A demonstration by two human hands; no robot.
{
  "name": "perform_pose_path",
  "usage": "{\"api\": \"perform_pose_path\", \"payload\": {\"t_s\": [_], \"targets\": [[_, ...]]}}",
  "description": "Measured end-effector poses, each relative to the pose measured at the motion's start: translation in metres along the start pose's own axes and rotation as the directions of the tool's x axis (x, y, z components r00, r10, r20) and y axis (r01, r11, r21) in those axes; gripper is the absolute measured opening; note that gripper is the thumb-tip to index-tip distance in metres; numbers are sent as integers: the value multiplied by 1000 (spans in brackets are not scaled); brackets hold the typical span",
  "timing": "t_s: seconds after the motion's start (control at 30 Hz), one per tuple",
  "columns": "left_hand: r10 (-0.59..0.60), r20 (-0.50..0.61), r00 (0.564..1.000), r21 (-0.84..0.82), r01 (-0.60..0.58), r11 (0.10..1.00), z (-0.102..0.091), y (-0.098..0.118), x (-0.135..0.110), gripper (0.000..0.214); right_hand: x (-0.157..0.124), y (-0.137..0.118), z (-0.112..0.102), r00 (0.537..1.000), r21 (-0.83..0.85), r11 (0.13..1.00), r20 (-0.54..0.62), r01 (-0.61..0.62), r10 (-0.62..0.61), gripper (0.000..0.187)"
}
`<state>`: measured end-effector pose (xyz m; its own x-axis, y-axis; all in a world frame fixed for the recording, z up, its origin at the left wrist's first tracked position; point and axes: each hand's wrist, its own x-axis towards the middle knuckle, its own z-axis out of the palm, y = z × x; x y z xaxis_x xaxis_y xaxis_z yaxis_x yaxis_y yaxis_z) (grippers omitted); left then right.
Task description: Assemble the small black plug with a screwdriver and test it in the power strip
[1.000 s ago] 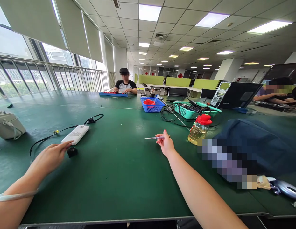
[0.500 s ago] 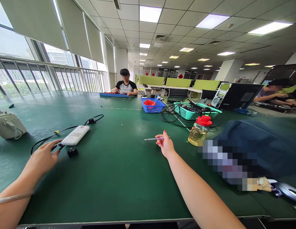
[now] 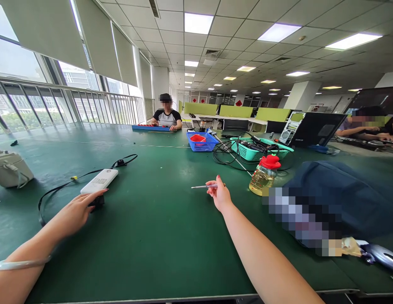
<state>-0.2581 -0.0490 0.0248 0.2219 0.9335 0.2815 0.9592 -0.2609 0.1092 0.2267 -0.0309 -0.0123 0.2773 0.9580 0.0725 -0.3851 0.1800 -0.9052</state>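
Observation:
My left hand (image 3: 71, 215) reaches in from the left, a pale bangle on its wrist. Its fingers are stretched out over a small black block-like object (image 3: 98, 203) on the table, thumb and forefinger apart around it. Just beyond lies a white power bank (image 3: 99, 180), partly hidden by the fingers. A black strap or cable (image 3: 57, 188) with a yellow band curves behind it. Near the middle, my right hand (image 3: 220, 195) is closed around a slim screwdriver (image 3: 201, 186), its thin metal shaft pointing left above the green tabletop (image 3: 152, 236).
A jar (image 3: 264, 175) with a red lid stands right of my right hand, beside a dark blue bag (image 3: 339, 198). Farther back are a blue basket (image 3: 203, 145), a teal basket (image 3: 244, 148) of cables, and a seated person (image 3: 166, 114). A beige bag (image 3: 9, 169) sits at left.
My left hand has let go of the strap end and moved right, over to the small black object. The right hand still holds the screwdriver in nearly the same place.

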Motion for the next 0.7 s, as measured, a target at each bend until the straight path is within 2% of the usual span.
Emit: {"api": "perform_pose_path", "payload": {"t_s": [0.13,0.27,0.5,0.6,0.7], "targets": [[5,27,1000,3,-5,1000,-1,3,-1,60,-1,-1,0,1000,9,1000,-3,-9,9,59],[-47,83,995,3,47,999,-1,3,-5,59,-1,0,0,1000,20,1000,2,-11,11,59],[-142,32,989,48,141,989,-6,4,-6,46,1,2,-1,1000,32,999,12,-11,11,59],[-85,18,996,55,84,995,-17,28,-2,44,2,3,-2,1000,31,999,18,-13,12,59],[49,0,999,-40,-49,998,-27,76,8,42,3,4,-2,1000,31,999,27,-17,16,57]]}}
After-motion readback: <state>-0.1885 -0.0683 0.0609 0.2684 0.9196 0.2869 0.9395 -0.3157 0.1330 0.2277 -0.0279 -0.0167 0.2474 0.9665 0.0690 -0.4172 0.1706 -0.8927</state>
